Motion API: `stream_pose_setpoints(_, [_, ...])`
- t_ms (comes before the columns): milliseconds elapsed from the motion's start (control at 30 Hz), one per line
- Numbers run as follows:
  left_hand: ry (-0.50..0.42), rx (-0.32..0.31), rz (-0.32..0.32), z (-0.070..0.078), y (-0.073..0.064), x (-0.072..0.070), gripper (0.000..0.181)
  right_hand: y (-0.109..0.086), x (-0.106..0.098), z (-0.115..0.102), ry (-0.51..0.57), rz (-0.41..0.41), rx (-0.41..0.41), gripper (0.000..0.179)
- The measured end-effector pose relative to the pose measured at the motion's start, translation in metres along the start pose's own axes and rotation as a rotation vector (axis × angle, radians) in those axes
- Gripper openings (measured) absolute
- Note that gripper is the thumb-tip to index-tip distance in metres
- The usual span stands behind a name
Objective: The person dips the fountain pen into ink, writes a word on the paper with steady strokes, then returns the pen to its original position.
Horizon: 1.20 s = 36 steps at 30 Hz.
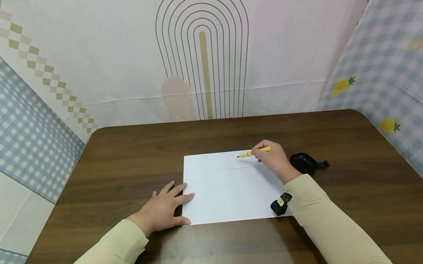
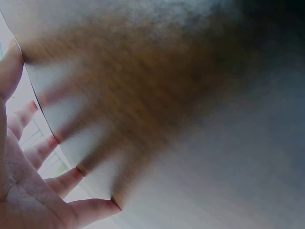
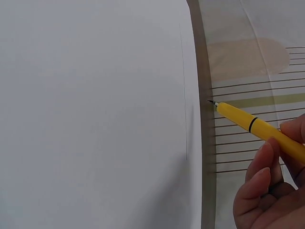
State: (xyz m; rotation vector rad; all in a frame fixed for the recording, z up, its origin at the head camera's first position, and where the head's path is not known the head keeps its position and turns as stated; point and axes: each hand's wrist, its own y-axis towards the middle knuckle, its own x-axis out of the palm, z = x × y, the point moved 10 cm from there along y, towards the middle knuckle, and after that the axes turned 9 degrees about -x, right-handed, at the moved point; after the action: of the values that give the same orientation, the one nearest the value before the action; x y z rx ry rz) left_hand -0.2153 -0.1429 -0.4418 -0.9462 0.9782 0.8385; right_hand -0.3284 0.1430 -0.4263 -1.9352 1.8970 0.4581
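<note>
I am taking the sheet of paper [image 1: 227, 187] as my landmark; it is lying flat near the middle of the dark wooden table [image 1: 95, 175], its near edge facing the person.

At the paper's left edge, the left hand [image 1: 164, 208] is resting palm down, its fingers [image 2: 52, 143] spread apart and straight, their tips reaching onto the sheet's margin. I am reading this as a brace, so the page does not slide under the strokes. In the left wrist view the fingertips are pressing flat on the surface, though that picture is too blurred for me to say more.

Over the paper's far right part, the right hand [image 1: 273, 159] is pinching a yellow pen [image 1: 254, 152], fingers curled together round the barrel, in a writing grip. The pen is angling its tip leftward toward the sheet's far edge. In the right wrist view the tip [image 3: 211, 101] is hovering off the sheet, just past a faint straight line [image 3: 184, 90] drawn on the paper; I cannot tell whether it is touching anything.

Just beyond the paper's right edge a small black object [image 1: 306, 162] is lying on the table, kept apart from the page. I cannot tell what it is.
</note>
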Motion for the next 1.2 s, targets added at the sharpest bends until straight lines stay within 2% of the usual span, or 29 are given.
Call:
stream_pose_setpoints(567, [0.006,-0.003,0.002,-0.002,0.001,0.004,0.070,0.003,0.013,-0.005,0.003,-0.026,-0.013,0.018])
stream_pose_setpoints(900, [0.006,-0.004,-0.008,-0.001,0.000,0.003,0.070,0.006,0.017,-0.005,-0.027,-0.037,-0.003,0.018])
stream_pose_setpoints(1200, [0.000,-0.008,-0.008,-0.002,0.001,0.002,0.069,0.007,0.020,-0.003,-0.012,-0.034,0.012,0.018])
